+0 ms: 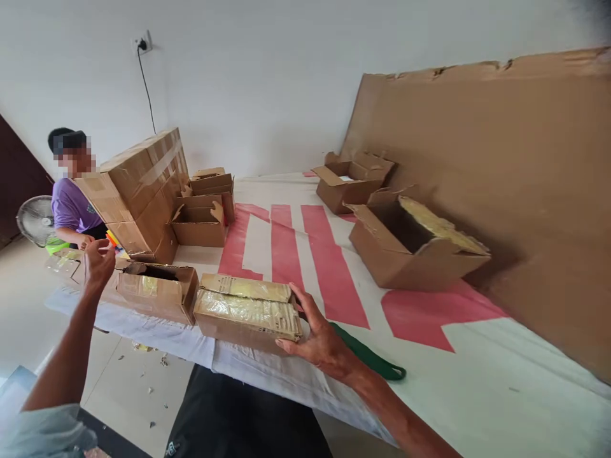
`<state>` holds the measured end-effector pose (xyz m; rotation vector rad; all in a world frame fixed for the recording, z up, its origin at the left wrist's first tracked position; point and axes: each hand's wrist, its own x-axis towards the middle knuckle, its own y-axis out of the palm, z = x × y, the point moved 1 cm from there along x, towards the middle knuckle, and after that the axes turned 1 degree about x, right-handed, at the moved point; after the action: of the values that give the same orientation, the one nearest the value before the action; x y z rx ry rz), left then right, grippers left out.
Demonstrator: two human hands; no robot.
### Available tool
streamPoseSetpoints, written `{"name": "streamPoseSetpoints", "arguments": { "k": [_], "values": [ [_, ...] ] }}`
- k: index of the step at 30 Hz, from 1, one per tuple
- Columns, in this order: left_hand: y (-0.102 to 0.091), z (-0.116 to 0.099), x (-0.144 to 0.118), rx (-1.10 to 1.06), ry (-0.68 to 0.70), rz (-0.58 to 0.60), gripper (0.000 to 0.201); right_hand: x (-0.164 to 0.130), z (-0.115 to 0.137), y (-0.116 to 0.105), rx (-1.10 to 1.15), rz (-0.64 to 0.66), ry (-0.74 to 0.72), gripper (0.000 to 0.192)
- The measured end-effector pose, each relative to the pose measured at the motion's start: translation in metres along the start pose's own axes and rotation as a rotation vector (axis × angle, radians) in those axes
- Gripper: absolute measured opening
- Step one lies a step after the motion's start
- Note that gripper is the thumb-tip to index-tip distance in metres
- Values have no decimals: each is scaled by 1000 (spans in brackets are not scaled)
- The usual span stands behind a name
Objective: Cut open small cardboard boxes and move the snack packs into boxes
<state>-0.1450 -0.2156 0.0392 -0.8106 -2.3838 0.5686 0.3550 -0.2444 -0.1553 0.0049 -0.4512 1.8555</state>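
My right hand (322, 343) grips the right end of a closed cardboard box (245, 308), with the thumb low on the front and the fingers on the far side. Shiny clear and yellowish tape covers that box's top. At the far left, my left hand (99, 264) is raised over the row of boxes, its fingers curled together; whether anything is between them I cannot make out. Just beside it are an orange and yellow item (112, 238) and a co-worker's hand (84, 241). Between my hands stands an open-topped cardboard box (155, 289).
Several cardboard boxes are stacked (143, 191) at the left, with open boxes beside them. Two open boxes (410, 267) stand at the right before a large leaning cardboard sheet (501, 159). A green strap (372, 359) lies on the covered table (420, 394). A co-worker (71, 203) and fan (35, 219) are far left.
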Motion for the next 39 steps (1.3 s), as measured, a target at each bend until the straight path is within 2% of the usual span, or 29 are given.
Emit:
{"name": "streamPoseSetpoints", "arguments": {
  "k": [1, 2, 4, 6, 8, 11, 13, 15, 18, 21, 23, 25, 27, 28, 30, 33, 36, 39],
  "values": [
    [6, -7, -16, 1, 71, 13, 21, -1, -1, -3, 3, 5, -1, 112],
    [15, -16, -35, 6, 200, 91, 17, -3, -2, -7, 4, 11, -1, 113],
    [35, -38, -80, -42, 526, 402, 14, -6, -4, -14, 7, 31, 11, 115],
    [55, -58, -122, -43, 745, 711, 18, -9, -4, -22, 12, 58, 41, 117],
    [70, -73, -153, 23, 844, 881, 18, -11, -3, -34, 6, 82, 71, 118],
    [86, -78, -174, 106, 840, 996, 14, -17, -1, -57, -76, 118, 78, 118],
    [93, -73, -179, 71, 780, 1005, 15, -25, -5, -73, -224, 124, 107, 108],
    [99, -63, -182, -38, 678, 983, 20, -36, -16, -85, -443, 108, 187, 83],
    [107, -44, -190, -259, 441, 947, 20, -54, -41, -92, -734, 93, 280, 53],
    [117, -27, -198, -476, 224, 890, 26, -63, -63, -93, -831, 48, 250, 42],
    [122, -20, -203, -592, 137, 857, 32, -58, -64, -99, -802, -63, 239, 40],
    [125, -17, -207, -677, 72, 843, 35, -46, -49, -108, -712, -217, 227, 42],
    [125, -16, -210, -724, 17, 847, 35, -30, -17, -113, -583, -303, 175, 43],
    [125, -17, -212, -731, -2, 852, 34, -23, 3, -113, -509, -273, 128, 44],
    [123, -17, -214, -720, -22, 857, 31, -10, 46, -104, -394, -123, 59, 42],
    [122, -18, -216, -684, -26, 829, 27, 3, 100, -78, -328, 116, -41, 39],
    [124, -17, -217, -650, -11, 800, 27, 15, 128, -56, -335, 256, -73, 35],
    [127, -14, -219, -645, -6, 791, 25, 26, 139, -45, -368, 319, -116, 35]
  ]
}}
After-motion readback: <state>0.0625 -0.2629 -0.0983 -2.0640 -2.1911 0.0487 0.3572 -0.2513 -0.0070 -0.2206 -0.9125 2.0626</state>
